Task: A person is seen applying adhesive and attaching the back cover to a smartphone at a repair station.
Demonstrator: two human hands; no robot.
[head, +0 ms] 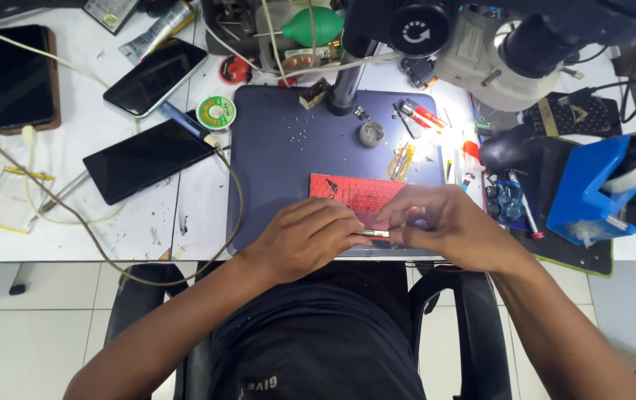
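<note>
My left hand and my right hand meet over the near edge of a dark blue work mat. Between their fingertips they hold a thin silver metal tool, lying level. Just behind the hands a red flat pad with a printed grid lies on the mat, partly covered by my right hand's fingers. What the tool's tip touches is hidden by the fingers.
A microscope on a post stands over the mat. Three dark phones lie to the left, with a solder spool and white cables. A blue tape dispenser sits at the right. Small parts lie scattered on the mat.
</note>
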